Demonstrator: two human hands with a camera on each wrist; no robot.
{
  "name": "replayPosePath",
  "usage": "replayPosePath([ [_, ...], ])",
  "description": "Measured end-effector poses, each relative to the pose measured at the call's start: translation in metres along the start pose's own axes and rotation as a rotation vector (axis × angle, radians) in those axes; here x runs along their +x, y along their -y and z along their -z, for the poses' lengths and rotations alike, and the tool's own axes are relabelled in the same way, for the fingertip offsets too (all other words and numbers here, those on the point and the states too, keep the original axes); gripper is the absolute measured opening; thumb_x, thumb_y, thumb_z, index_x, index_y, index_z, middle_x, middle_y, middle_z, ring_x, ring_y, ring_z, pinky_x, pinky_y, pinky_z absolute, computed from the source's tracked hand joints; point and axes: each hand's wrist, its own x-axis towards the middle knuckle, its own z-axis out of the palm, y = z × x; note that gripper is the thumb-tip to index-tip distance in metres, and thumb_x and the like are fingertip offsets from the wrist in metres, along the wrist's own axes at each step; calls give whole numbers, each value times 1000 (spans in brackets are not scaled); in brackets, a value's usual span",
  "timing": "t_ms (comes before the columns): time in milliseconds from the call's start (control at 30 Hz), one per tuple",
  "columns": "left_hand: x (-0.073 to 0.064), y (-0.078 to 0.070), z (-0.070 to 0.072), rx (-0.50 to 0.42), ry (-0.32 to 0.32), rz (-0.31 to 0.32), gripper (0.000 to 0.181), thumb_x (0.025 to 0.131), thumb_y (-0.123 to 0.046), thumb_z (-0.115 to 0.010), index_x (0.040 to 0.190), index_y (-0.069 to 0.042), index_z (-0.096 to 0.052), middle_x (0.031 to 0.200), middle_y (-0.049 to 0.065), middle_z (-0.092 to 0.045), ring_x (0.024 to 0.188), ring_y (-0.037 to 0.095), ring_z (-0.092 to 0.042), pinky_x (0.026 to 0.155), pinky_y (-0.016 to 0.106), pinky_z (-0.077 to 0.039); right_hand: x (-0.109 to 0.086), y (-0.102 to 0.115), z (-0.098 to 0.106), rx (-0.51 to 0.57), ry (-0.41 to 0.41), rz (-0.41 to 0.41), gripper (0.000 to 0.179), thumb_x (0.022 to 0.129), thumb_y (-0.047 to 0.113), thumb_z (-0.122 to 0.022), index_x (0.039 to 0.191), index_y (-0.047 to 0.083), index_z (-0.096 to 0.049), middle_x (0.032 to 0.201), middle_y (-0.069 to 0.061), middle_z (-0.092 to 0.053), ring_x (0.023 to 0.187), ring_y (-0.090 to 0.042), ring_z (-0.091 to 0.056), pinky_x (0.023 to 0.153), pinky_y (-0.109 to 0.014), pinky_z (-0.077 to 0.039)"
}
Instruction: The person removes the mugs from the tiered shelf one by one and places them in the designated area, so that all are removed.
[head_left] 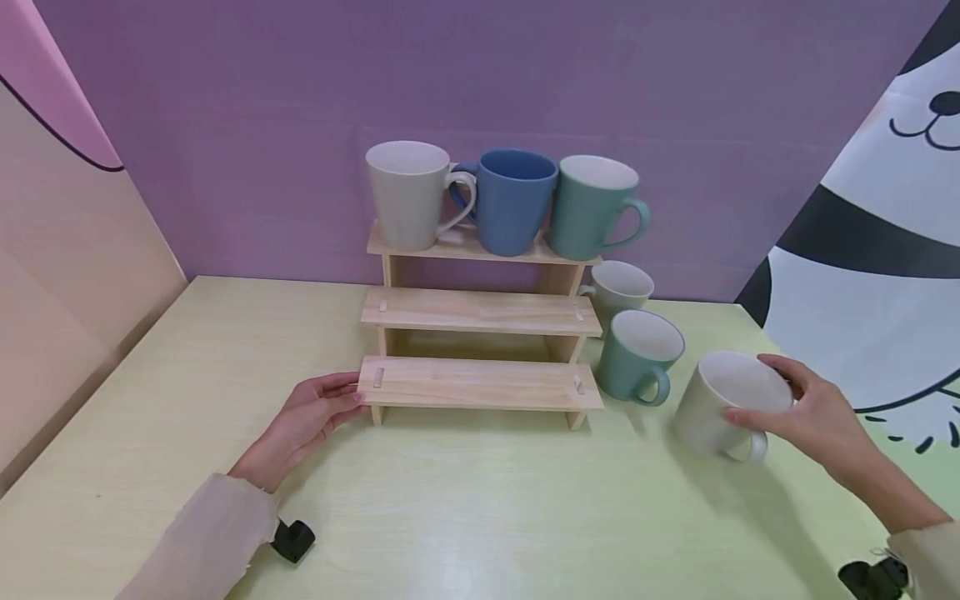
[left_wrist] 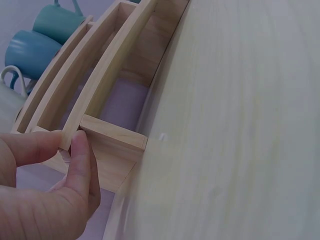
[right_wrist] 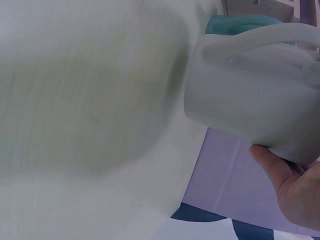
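My right hand [head_left: 821,417] grips a white mug [head_left: 708,417] around its upper body, thumb on the near side. The mug's handle points toward the front, and a shadow spreads on the table below it. At the left, my left hand [head_left: 311,417] pinches the left end of the lowest board of a three-step wooden rack [head_left: 480,383]. In the left wrist view, thumb and fingers meet around the corner of that board [left_wrist: 75,112]. A green mug [head_left: 637,358] stands just left of the held mug, by the rack's right side.
On the rack's top step stand a white mug [head_left: 405,200], a blue mug [head_left: 513,204] and a green mug [head_left: 588,208]. Another white mug [head_left: 622,287] is behind the green one on the table [head_left: 450,517]. A purple backdrop [head_left: 300,100] rises behind.
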Motion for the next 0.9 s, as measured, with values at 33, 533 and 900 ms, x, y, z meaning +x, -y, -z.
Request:
replayPosePath([
  [33,0,0,0,1,-1,0,52,94,8,-46,141,16,-25,105,4,-55,89,5,-62,87,19,-55,2,-1,0,0,2,-2,88,76,30,-80,142,-3,-33,128,-28,-46,79,17,-37,58,-14,-44],
  [533,-1,0,-2,-5,1,-3,52,94,8,-47,141,17,-25,105,5,-55,90,4,-62,88,18,-55,22,-10,-1,20,35,-40,91,81,34,-75,146,-5,-26,134,-31,-41,90,1,-41,61,-13,-44],
  [900,-1,-1,-3,-12,-3,-6,52,94,8,-47,140,17,-26,105,5,-55,90,5,-62,87,19,-55,38,-6,0,41,56,-49,92,84,35,-72,146,-9,-20,136,-35,-36,110,-46,-42,67,-21,-43],
])
